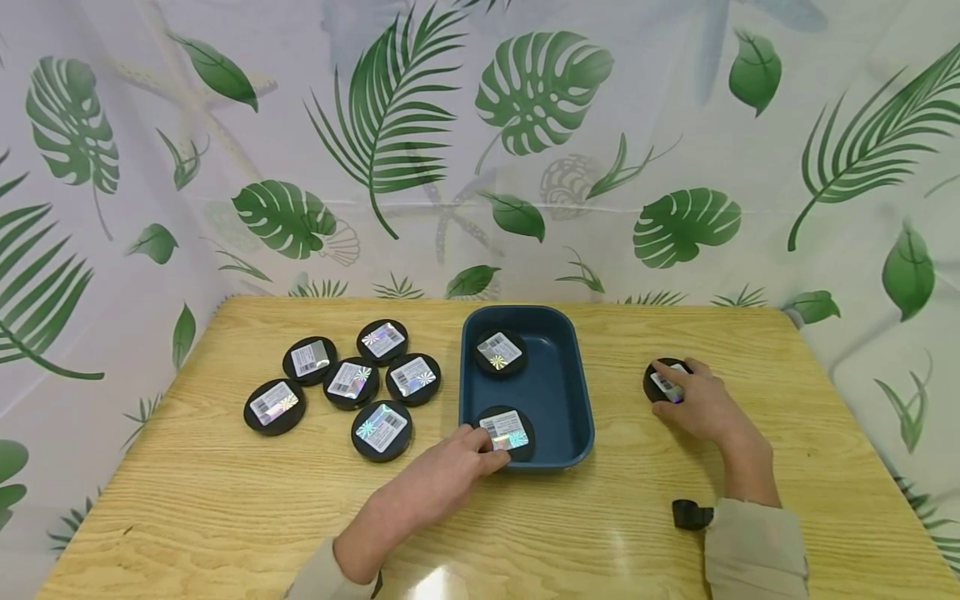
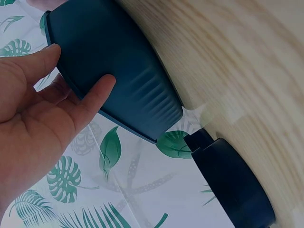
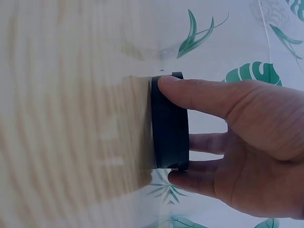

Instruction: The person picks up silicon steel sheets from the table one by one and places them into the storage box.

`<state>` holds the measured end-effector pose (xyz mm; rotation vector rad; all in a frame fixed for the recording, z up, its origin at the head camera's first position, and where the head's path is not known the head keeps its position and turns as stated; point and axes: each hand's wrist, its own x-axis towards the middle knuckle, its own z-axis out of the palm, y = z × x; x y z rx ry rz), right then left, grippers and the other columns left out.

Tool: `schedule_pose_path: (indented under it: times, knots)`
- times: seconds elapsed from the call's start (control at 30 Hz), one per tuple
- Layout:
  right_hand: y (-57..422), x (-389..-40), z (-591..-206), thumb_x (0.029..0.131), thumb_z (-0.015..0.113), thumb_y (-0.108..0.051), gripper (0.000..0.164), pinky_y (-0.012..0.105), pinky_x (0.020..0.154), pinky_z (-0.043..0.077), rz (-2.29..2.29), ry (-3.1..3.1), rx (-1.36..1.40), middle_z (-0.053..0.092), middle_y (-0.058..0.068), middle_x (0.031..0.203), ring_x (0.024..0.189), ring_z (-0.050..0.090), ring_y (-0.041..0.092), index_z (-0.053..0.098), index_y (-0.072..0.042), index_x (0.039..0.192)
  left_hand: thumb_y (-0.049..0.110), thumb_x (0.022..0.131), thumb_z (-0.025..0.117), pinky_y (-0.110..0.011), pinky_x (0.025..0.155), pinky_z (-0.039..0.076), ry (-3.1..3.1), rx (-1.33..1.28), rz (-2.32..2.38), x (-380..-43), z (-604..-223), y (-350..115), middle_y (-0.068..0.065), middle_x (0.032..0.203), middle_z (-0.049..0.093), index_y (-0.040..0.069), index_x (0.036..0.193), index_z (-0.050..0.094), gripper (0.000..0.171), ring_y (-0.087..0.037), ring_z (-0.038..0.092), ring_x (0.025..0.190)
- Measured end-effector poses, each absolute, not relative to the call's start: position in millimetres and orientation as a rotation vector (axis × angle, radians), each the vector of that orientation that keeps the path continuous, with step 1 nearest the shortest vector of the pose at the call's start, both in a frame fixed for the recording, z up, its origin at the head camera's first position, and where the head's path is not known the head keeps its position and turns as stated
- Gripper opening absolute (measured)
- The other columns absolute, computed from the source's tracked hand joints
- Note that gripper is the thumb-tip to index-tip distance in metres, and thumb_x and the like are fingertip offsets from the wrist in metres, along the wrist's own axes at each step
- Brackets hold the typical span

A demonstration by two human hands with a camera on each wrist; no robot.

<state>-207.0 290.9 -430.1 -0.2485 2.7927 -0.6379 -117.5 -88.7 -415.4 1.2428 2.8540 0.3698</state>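
Observation:
My left hand (image 1: 455,461) reaches over the near left corner of a dark blue rectangular bin (image 1: 589,433). Its thumb and fingers grip the edge of a flat round black case (image 1: 504,435) with a white and holographic label, just inside the near rim. That case is hidden in the left wrist view, where fingers (image 2: 97,97) overlap the bin's outer wall (image 2: 118,61). On the table to the right, my right hand (image 1: 705,402) holds another round black case (image 3: 170,123) by its side, thumb opposite the fingers. A further labelled case (image 1: 500,352) lies flat in the bin's far left part.
Several matching cases lie in a loose group left of the bin, among them a front one (image 1: 382,431) and a leftmost one (image 1: 274,407). The wooden table (image 1: 600,533) meets a leaf-patterned cloth (image 1: 420,250) at the back and sides.

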Motion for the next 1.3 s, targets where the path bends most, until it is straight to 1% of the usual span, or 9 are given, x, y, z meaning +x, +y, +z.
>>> schedule_pose_path:
  times: [0.13, 0.33, 0.57, 0.83, 0.93, 1.07, 1.3]
  knots:
    - [289, -206, -429, 0.095, 0.066, -0.022, 0.070, 0.076, 0.092, 0.034, -0.624, 2.799, -0.261, 0.011, 0.046, 0.149, 0.125, 0.019, 0.075, 0.032, -0.002, 0.153, 0.001, 0.094, 0.063, -0.023, 0.079, 0.051, 2.848, 1.225, 0.373, -117, -415, -89, -0.004, 0.103, 0.061, 0.017, 0.124, 0.070, 0.034, -0.016, 0.052, 0.091]
    - [287, -205, -433, 0.092, 0.070, -0.021, 0.069, 0.072, 0.089, 0.038, -0.612, 2.830, -0.279, 0.017, 0.046, 0.147, 0.122, 0.026, 0.073, 0.039, -0.002, 0.150, 0.000, 0.094, 0.063, -0.023, 0.080, 0.051, 2.844, 1.219, 0.361, -117, -414, -89, -0.004, 0.104, 0.061, 0.017, 0.124, 0.070, 0.035, -0.016, 0.052, 0.092]
    - [284, -202, -431, 0.091, 0.071, -0.019, 0.068, 0.070, 0.087, 0.040, -0.613, 2.818, -0.304, 0.018, 0.047, 0.146, 0.119, 0.028, 0.075, 0.040, -0.001, 0.149, 0.002, 0.095, 0.063, -0.024, 0.079, 0.051, 2.850, 1.220, 0.362, -118, -415, -88, -0.004, 0.103, 0.061, 0.017, 0.123, 0.071, 0.033, -0.016, 0.052, 0.092]
    - [281, -200, -428, 0.089, 0.074, -0.019, 0.068, 0.066, 0.089, 0.043, -0.598, 2.812, -0.355, 0.022, 0.047, 0.144, 0.121, 0.036, 0.068, 0.044, -0.001, 0.147, 0.003, 0.096, 0.062, -0.024, 0.079, 0.050, 2.842, 1.207, 0.391, -118, -415, -88, -0.003, 0.103, 0.061, 0.017, 0.121, 0.071, 0.031, -0.016, 0.051, 0.092]
    - [280, -199, -428, 0.088, 0.075, -0.018, 0.068, 0.065, 0.089, 0.043, -0.605, 2.810, -0.369, 0.023, 0.047, 0.144, 0.121, 0.036, 0.067, 0.045, -0.001, 0.146, 0.002, 0.095, 0.062, -0.024, 0.080, 0.050, 2.839, 1.215, 0.388, -118, -414, -89, -0.003, 0.104, 0.061, 0.017, 0.121, 0.071, 0.031, -0.016, 0.052, 0.093]
    - [277, -197, -428, 0.086, 0.077, -0.017, 0.068, 0.065, 0.087, 0.044, -0.609, 2.816, -0.399, 0.025, 0.048, 0.142, 0.120, 0.037, 0.068, 0.046, 0.000, 0.145, 0.001, 0.094, 0.063, -0.023, 0.080, 0.050, 2.839, 1.233, 0.379, -118, -415, -89, -0.004, 0.104, 0.061, 0.018, 0.121, 0.071, 0.032, -0.016, 0.052, 0.093]
    - [271, -198, -428, 0.086, 0.077, -0.017, 0.069, 0.061, 0.085, 0.046, -0.610, 2.836, -0.439, 0.028, 0.046, 0.142, 0.120, 0.040, 0.065, 0.047, 0.001, 0.145, 0.000, 0.094, 0.063, -0.023, 0.081, 0.050, 2.846, 1.234, 0.386, -118, -416, -89, -0.004, 0.104, 0.061, 0.017, 0.121, 0.071, 0.033, -0.016, 0.052, 0.093]
